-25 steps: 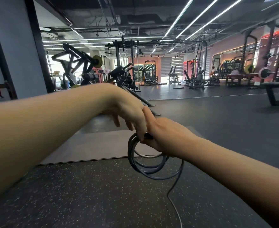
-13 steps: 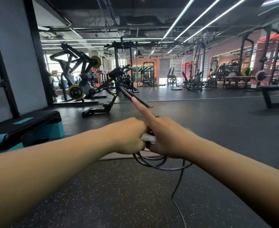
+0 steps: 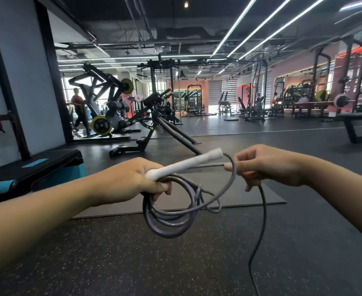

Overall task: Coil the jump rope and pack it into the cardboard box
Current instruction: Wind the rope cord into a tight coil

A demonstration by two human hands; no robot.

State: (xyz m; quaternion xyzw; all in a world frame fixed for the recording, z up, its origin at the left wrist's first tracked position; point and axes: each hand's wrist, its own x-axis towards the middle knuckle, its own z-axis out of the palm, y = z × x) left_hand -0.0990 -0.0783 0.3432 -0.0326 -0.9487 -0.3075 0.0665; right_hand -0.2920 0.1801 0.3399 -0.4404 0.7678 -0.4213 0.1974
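head view: the left hand (image 3: 131,182) has its fingers (image 3: 161,186) clenched around the white handle (image 3: 183,165) of the jump rope (image 3: 175,210) together with the gathered grey loops, which hang below the fist in a rough bundle of several turns. the handle sticks out up and to the right, toward the right hand (image 3: 267,165). the right hand pinches the free run of the rope just past the handle's tip, fingers curled round the cord; from there the cord arcs back into the bundle on one side and drops down toward the floor (image 3: 111,263) on the other, running out of the bottom of the frame. both hands are held up in the air, near each other but apart.

the step in hand looks like coiling, partway through: some loops are made, but a long tail is still loose. the next move probably calls for the right hand to bring its length of cord across to the left fist as another loop, then slide further down the tail, keeping the turns even so they don't tangle. the second handle and the cardboard box are not in view, so packing looks some way off.

no surface carries anything here. below is dark speckled rubber floor, with a plain grey mat (image 3: 239,195) lying under the hands. a black and teal step platform (image 3: 37,171) sits at the left by a pillar. beyond are weight machines, racks, a bench (image 3: 359,122) at the right, strip lights overhead, and a person (image 3: 78,110) far off by the windows.
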